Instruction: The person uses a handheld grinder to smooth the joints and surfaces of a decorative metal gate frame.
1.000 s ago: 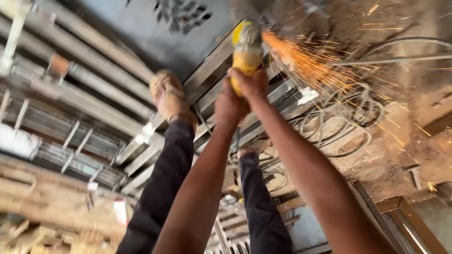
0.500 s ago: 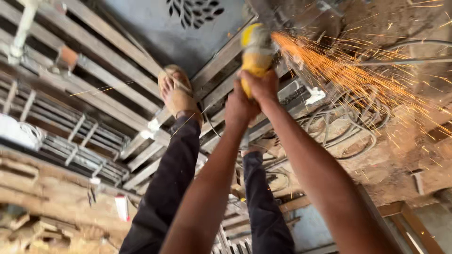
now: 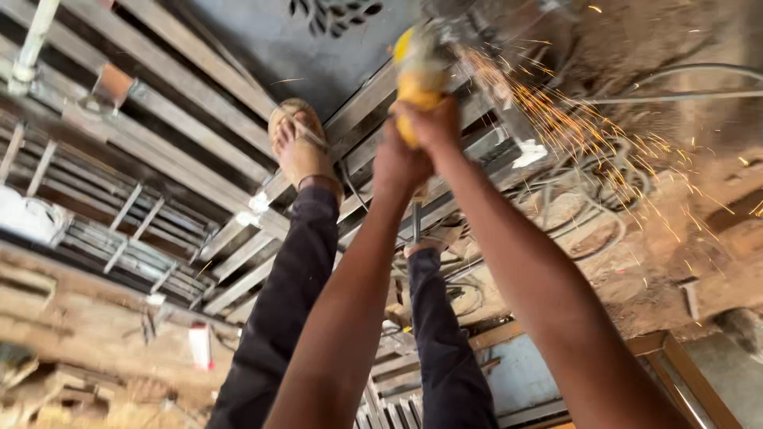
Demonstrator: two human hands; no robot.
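Workshop floor (image 3: pixel 683 238), dirt and debris, fills the 3 o'clock side; grey sheet metal panel (image 3: pixel 262 56) w/ leaf-shaped cutouts at 12. Long steel bars (image 3: pixel 159 151) and welded frame sections run diagonally from 10 across centre, more grille frames stacked at 9. Wood scraps pile at 7–8, blurry.

Person's legs in dark trousers (image 3: pixel 286 318) come up from 6; left foot in tan sandal (image 3: pixel 298 147) planted on a steel bar at approx 11 of centre. Other foot (image 3: pixel 433 238) lower, partly hidden behind the forearms.

Both forearms extend from 6 to 12. Left hand (image 3: pixel 397 163) and right hand (image 3: pixel 435 123) both clenched round the yellow angle grinder (image 3: pixel 417 75), touching each other, left just below right. Grinder sits at 12, head against the steel frame; disc itself motion-blurred, can't make it out. Spark stream (image 3: pixel 588 135) fans from the grinder head out to 3 over the floor.

Coiled cables (image 3: pixel 612 199) lie on the floor at 2–3, under the sparks. Small white scrap (image 3: pixel 531 152) just beside the frame edge, right of the hands.
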